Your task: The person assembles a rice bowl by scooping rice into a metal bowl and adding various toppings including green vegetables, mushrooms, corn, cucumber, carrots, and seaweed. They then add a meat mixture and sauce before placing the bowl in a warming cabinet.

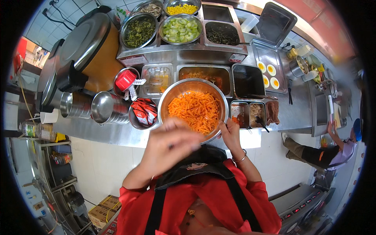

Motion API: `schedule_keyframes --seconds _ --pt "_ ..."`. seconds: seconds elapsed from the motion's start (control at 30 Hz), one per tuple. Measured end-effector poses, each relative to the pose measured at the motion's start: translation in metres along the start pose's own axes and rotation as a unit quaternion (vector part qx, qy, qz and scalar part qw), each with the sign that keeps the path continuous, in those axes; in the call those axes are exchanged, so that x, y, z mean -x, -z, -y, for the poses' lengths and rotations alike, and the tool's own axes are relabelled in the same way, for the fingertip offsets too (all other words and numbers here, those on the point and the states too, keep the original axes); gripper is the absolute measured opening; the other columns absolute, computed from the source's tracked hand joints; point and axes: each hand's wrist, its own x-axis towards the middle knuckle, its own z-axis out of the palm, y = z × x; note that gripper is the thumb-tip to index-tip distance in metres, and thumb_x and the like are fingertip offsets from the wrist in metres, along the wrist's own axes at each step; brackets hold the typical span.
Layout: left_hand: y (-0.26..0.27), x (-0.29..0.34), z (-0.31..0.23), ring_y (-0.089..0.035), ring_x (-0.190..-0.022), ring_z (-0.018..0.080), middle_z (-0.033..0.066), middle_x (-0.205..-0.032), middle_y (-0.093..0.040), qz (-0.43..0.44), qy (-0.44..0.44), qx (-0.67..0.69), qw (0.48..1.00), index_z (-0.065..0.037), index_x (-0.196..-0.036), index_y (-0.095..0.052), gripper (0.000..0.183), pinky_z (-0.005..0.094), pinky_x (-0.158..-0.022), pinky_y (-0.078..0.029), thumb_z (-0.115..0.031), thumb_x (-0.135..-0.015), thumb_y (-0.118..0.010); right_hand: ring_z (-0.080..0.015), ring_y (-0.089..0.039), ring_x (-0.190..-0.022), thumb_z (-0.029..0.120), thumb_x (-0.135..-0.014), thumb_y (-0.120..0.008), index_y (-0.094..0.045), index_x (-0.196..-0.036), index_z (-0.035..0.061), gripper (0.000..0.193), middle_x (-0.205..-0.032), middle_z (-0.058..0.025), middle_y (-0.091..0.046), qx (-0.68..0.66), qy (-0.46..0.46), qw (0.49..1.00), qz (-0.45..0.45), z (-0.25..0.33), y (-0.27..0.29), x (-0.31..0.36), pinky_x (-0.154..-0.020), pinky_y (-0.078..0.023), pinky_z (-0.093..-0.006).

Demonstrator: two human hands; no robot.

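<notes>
The left hand (166,147) hangs over the near left side of a metal bowl (223,105), blurred, its fingers pointing right; I cannot tell whether its grip is open or closed, or whether it holds anything. The right hand (230,135) has its grip closed on the bowl's near right rim, thumb uppermost. The bowl sits at the near edge of the steel bench (291,117), with shredded carrot (194,109) heaped inside.

Just right of the bowl are two small tins, one with orange-red bits (237,117), the other with pale shreds (256,111). Just left stands a round tub of red packets (144,111), with two metal pots (107,105) further left. Behind the packets, a red scoop (125,80) rests in another tub.

Beyond the bowl is a pan of brownish food (196,75). At far right, a tray (266,51) bears four eggs (272,69). Farthest are raised bowls of dark greens (138,31), pale green slices (181,29) and corn (181,9).
</notes>
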Motion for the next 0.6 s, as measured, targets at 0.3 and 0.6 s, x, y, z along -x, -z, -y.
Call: schedule_keyframes --seconds 0.3,0.6 --pt "-0.024 -0.020 0.108 -0.061 -0.071 0.0264 0.0095 -0.083 -0.056 -0.056 0.015 -0.331 0.942 -0.008 -0.087 -0.071 0.016 0.0353 -0.062 -0.050 -0.004 -0.072 -0.071 -0.0100 -0.055 -0.044 0.012 -0.090 -0.056 -0.052 -0.074 -0.0047 0.024 -0.057 -0.0060 -0.057 -0.009 0.005 1.000 0.007 -0.013 -0.004 0.003 -0.037 -0.044 -0.0244" --pt "-0.026 -0.026 0.126 -0.063 -0.073 0.0280 0.0100 -0.090 -0.057 0.006 0.006 -0.416 0.909 -0.011 -0.088 -0.071 0.013 0.0386 -0.063 -0.052 -0.009 -0.075 -0.067 -0.0102 -0.056 -0.044 0.014 -0.091 -0.055 -0.055 -0.079 -0.0062 0.024 -0.058 -0.0068 -0.059 -0.005 0.009 1.000 0.013 -0.014 -0.005 0.002 -0.037 -0.043 -0.0243"
